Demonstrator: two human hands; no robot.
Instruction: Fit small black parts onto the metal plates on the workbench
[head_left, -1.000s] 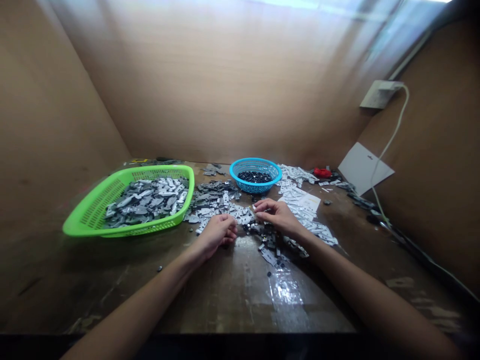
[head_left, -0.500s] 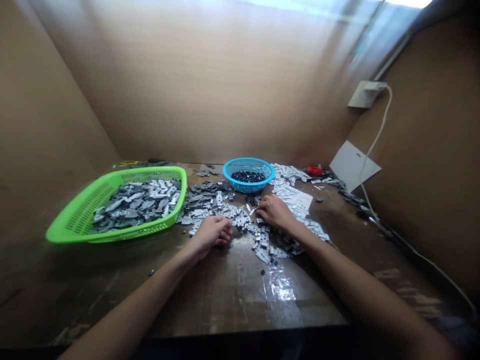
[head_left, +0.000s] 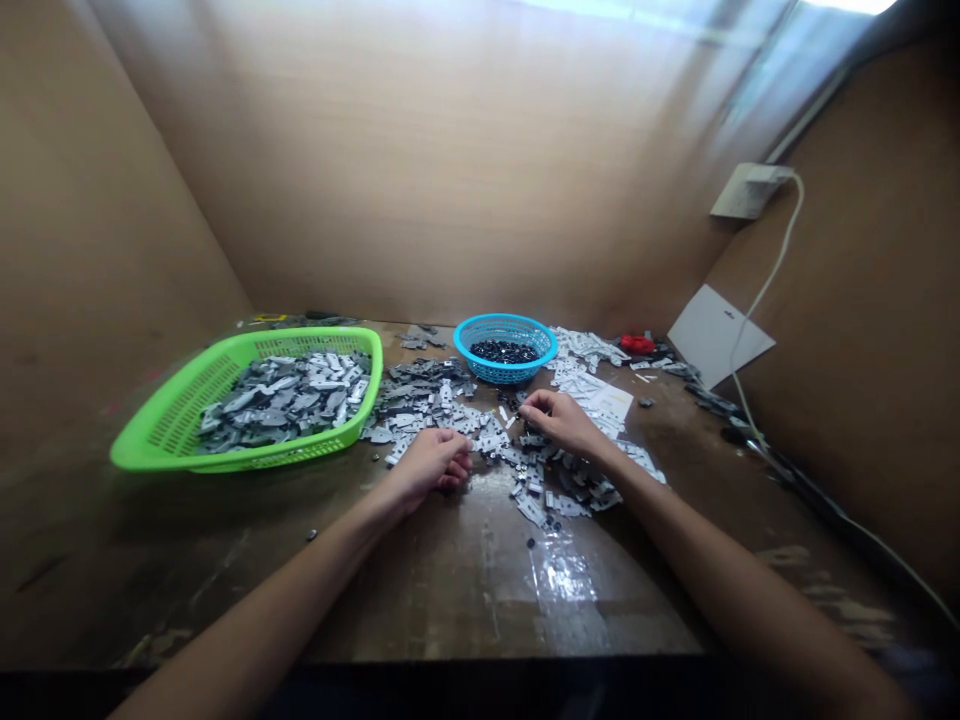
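Observation:
My left hand is closed, fingers curled in, near the front of a heap of grey plastic pieces. What its fingertips hold, if anything, is too small to make out. My right hand pinches thumb and fingers together just above the pile of white pieces. Whatever lies in that pinch cannot be made out. Beyond the hands stands a blue basket with small black round parts in it. To the left, a green basket holds many grey and white pieces.
A red object lies at the back right. A white card leans on the right wall, with a white cable hanging from an outlet box. Loose black discs lie on the brown table; wooden walls enclose it.
The view has shifted slightly, so everything sits a little further right. My right hand has lifted a little from the pieces, fingers still pinched. The left hand keeps its closed pose.

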